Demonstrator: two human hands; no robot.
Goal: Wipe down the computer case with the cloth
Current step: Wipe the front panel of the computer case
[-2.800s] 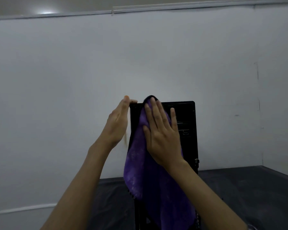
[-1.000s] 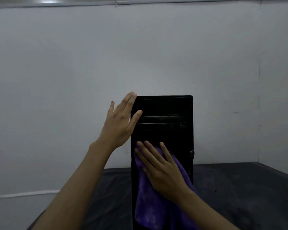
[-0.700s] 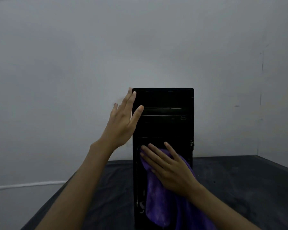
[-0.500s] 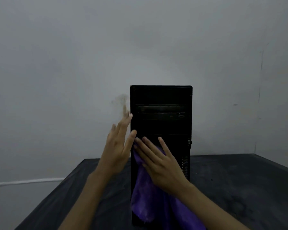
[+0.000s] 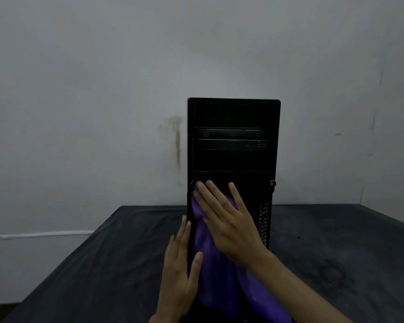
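1. Head view: the computer case [image 5: 233,141] stands upright on the bench [image 5: 103,264]. The right hand [image 5: 229,220], fingers flat, presses the cloth [image 5: 219,276] on its lower front; the left hand [image 5: 180,273], also flat, steadies the left side. Press evenly and stroke down to the bottom edge.
2. Half a second ago the left hand was higher on that side.

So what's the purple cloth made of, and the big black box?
The cloth looks like soft, fuzzy microfibre: it drapes in folds under the right hand. The case front seems smooth black plastic with a slight sheen; I can't tell whether its sides are metal.
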